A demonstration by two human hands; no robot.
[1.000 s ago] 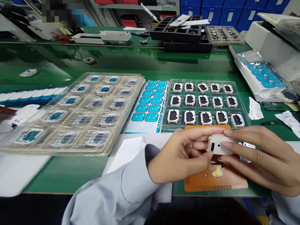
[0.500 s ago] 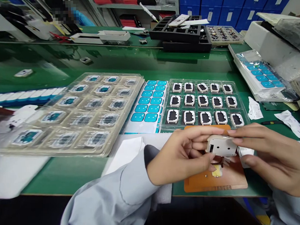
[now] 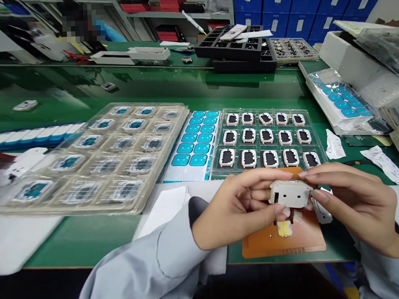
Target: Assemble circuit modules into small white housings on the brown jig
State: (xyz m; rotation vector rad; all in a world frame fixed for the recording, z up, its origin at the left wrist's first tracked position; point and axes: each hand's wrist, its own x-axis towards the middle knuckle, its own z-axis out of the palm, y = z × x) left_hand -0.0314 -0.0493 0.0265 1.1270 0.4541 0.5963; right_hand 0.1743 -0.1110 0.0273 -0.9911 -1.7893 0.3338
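My left hand pinches a small white watch-like casing at its left end, thumb below and fingers behind. The casing's flat face with dark holes and a black slot is turned toward me. At its right end are the fingertips of my right hand, with the index finger along the top edge and the thumb near the corner. A yellow-and-white piece shows below my left thumb. Under my right hand is a white plate with thin dark wires. An orange mat lies beneath.
A clear tray of white frames lies beyond my hands. Left of it are a blue sticker sheet and stacked plastic trays. Farther back stands a black compartment tray. Bagged blue stickers lie at right.
My right thumb has risen to the casing's right end. More of the white plate and its wires now shows below my right hand. The view has shifted slightly.
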